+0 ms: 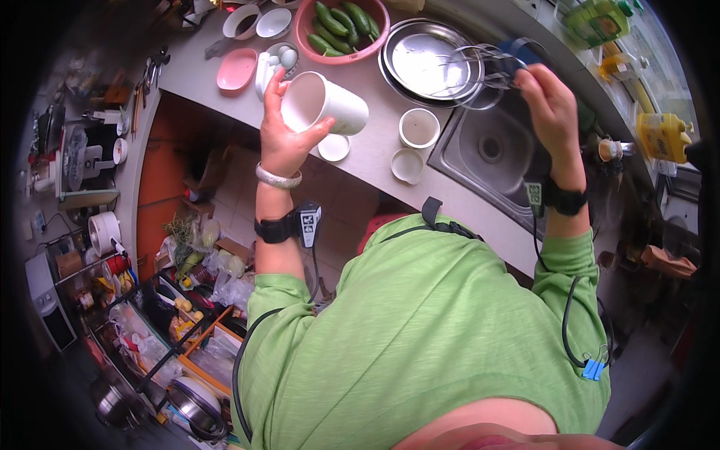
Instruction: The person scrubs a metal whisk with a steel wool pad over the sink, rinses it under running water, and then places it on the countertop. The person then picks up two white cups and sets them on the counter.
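My left hand [289, 132] holds a tall white cup [346, 107] tilted on its side above the counter, its mouth facing left. My right hand [545, 101] grips a blurred wire rack or hanger-like metal utensil [484, 70] over the sink's far corner. Beneath that utensil, shiny round steel trays [422, 59] lie stacked. Nearer to me stand a white cup [419, 128] and a small round white lid or dish [407, 166]. Another round white piece [334, 148] lies below the tilted cup.
Cucumbers [343, 25] fill a pink basin [304, 48]. Beside it are a bowl of eggs [288, 58], a pink dish [237, 70] and white bowls [274, 23]. The steel sink [489, 149] is at the right, with a yellow bottle [664, 136] beyond. Crowded shelves [169, 349] stand at lower left.
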Action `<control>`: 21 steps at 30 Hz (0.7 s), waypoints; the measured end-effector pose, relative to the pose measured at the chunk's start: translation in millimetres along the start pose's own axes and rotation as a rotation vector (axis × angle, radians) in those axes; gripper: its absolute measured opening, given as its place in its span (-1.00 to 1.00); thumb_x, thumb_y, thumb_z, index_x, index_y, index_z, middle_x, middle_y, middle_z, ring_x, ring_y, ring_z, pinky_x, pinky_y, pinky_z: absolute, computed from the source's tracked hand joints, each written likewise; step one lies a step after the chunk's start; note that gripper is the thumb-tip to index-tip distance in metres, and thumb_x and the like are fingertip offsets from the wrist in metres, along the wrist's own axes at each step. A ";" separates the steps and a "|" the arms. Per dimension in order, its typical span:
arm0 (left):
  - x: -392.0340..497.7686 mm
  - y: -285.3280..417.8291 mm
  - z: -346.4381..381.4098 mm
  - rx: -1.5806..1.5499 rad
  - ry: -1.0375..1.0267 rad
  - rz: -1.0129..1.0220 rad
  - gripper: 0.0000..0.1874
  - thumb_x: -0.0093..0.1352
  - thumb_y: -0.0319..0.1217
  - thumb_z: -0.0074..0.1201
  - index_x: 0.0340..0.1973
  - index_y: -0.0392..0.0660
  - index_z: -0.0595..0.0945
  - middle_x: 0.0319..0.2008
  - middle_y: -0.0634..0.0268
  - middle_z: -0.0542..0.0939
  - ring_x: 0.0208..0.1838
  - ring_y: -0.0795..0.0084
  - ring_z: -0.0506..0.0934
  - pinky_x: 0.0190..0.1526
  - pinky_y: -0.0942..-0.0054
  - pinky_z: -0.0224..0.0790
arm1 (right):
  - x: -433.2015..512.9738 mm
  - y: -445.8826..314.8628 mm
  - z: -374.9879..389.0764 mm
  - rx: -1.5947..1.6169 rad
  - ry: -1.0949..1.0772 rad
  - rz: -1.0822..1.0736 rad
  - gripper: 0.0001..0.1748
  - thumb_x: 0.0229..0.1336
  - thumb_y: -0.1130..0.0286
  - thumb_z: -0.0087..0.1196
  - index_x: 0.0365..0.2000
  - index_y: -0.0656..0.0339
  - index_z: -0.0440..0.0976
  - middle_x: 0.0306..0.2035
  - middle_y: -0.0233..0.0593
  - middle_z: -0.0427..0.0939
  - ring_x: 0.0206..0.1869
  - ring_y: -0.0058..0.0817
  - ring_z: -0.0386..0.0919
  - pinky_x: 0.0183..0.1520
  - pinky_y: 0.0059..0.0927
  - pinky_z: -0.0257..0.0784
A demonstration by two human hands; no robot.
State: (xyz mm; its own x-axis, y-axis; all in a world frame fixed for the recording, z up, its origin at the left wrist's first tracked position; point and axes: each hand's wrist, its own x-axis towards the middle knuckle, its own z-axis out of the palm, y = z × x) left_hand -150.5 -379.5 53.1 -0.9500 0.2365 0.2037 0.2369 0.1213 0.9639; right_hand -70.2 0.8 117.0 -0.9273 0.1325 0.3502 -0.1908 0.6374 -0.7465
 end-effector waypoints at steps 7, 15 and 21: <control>-10.8 51.4 -32.3 0.097 0.158 0.146 0.09 0.03 -0.52 0.44 0.41 -0.14 0.11 0.12 0.17 0.41 0.10 0.32 0.51 0.13 0.34 0.45 | 60.8 -13.5 103.7 -0.211 -0.201 -0.425 -0.81 0.24 0.32 0.12 -0.40 0.22 0.45 -0.42 -0.12 0.50 -0.38 -0.10 0.52 -0.34 -0.24 0.43; -19.9 40.8 -39.0 0.230 0.214 0.125 0.12 -0.01 -0.49 0.46 0.41 -0.16 0.12 0.13 0.11 0.42 0.13 0.28 0.51 0.13 0.30 0.45 | 53.2 -0.1 182.9 -0.208 -0.505 -0.495 -0.87 0.18 0.33 0.12 -0.39 0.16 0.50 -0.38 -0.22 0.54 -0.35 -0.15 0.58 -0.32 -0.16 0.50; -16.0 17.3 -21.7 0.302 0.133 0.108 0.13 -0.04 -0.42 0.49 0.40 -0.10 0.16 0.17 -0.05 0.45 0.19 0.12 0.51 0.18 0.27 0.41 | 43.6 13.8 204.0 -0.212 -0.611 -0.452 -0.92 0.16 0.36 0.12 -0.40 0.13 0.53 -0.40 -0.25 0.53 -0.35 -0.16 0.58 -0.32 -0.15 0.49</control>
State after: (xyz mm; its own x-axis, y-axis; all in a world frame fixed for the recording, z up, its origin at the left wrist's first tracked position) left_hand -135.6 -402.1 70.2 -0.9295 0.1385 0.3419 0.3686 0.3871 0.8451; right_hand -178.9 -139.4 6.5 -0.7992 -0.5750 0.1751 -0.5826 0.6694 -0.4609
